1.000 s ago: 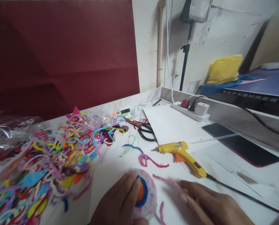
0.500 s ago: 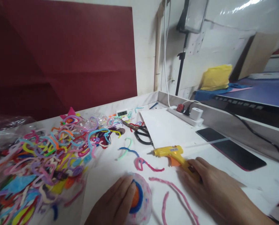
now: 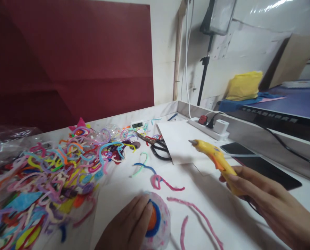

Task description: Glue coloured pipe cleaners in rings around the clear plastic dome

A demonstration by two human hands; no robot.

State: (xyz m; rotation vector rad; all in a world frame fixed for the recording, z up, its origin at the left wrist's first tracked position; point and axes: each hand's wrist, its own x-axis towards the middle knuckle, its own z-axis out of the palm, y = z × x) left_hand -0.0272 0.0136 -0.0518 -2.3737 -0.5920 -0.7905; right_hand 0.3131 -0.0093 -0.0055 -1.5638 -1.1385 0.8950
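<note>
My right hand (image 3: 269,205) is closed round the handle of a yellow glue gun (image 3: 214,156), lifted off the white table (image 3: 123,187) with its nozzle pointing up and left. My left hand (image 3: 129,225) lies flat, fingers stretched, on a round white fluffy piece (image 3: 161,222) that carries an orange centre ringed in blue. A long pink pipe cleaner (image 3: 196,215) lies on the table between my hands, a shorter pink piece beside it.
A big heap of coloured pipe cleaners (image 3: 53,173) and felt bits covers the left. Black scissors (image 3: 158,149), a white sheet (image 3: 181,139), a power strip (image 3: 212,126) and a dark phone (image 3: 261,163) lie at the right back. Red paper (image 3: 71,62) covers the wall.
My right hand went from the pink pipe cleaner to the glue gun, gripped it and raised it off the table. My left hand stayed on the fluffy piece.
</note>
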